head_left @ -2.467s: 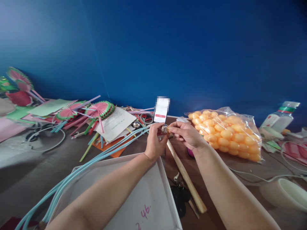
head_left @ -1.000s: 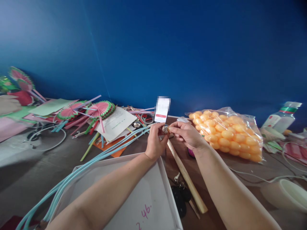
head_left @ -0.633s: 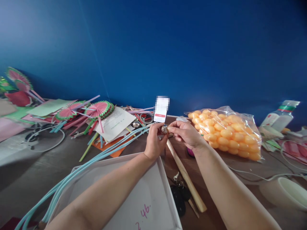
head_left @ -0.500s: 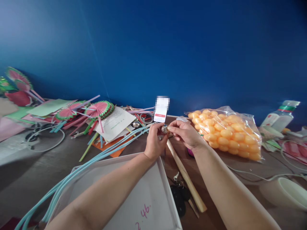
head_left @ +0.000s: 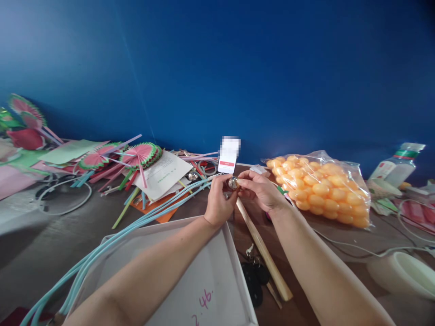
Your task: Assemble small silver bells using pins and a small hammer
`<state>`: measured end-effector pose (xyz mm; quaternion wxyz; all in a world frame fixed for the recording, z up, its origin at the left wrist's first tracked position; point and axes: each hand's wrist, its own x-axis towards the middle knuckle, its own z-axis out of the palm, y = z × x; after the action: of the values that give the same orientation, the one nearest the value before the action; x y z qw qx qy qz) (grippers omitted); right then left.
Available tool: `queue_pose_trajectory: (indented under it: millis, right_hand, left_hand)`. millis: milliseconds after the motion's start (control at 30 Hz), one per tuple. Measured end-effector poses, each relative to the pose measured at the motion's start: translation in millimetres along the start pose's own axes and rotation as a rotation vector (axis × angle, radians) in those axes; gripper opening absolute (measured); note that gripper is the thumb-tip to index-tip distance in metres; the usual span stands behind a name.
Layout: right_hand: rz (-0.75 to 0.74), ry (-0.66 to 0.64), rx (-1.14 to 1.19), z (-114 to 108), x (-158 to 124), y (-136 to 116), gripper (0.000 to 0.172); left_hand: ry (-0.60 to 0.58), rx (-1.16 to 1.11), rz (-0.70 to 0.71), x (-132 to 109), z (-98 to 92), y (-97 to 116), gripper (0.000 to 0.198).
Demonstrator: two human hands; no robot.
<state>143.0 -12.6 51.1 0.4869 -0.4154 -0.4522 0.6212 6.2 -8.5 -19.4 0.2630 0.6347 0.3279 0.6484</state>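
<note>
Well, at the far left a pleated pink-and-green paper fan (head_left: 26,108) leaned near the blue wall (head_left: 217,68), and farther along the surface (head_left: 112,253) a matching fan (head_left: 142,156) lay beside a printed sheet (head_left: 165,173). Pale-blue tubes (head_left: 136,224) ran up from the lower left, across the corner of a shallow white box (head_left: 220,271). The left hand (head_left: 217,201) gripped a small silver ball (head_left: 233,183) between thumb and fingers, in front of a lit phone (head_left: 226,156). Keys (head_left: 253,274) lay beside a wooden stick (head_left: 261,246). The right hand (head_left: 262,188) had its fingers pinched on the ball's right side. Beyond sat a clear bag (head_left: 354,172) of orange balls (head_left: 321,189), then a transparent bottle (head_left: 396,170).
</note>
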Motion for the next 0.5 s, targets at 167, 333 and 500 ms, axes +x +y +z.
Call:
queue_pose_trajectory:
  millis: [167,333,500]
  right_hand:
    - [0.015,0.012,-0.001,-0.7,0.9,0.9,0.030]
    - [0.024,0.033,-0.015,-0.4,1.3,1.5,0.030]
    - [0.021,0.028,-0.026,-0.5,1.6,2.1,0.030]
  left_hand:
    - [-0.009,0.032,0.018,-0.3,-0.1,-2.4,0.041]
    - [-0.011,0.061,0.030,-0.7,0.0,-3.8,0.040]
    - [-0.010,0.047,0.029,-0.7,0.5,-2.6,0.037]
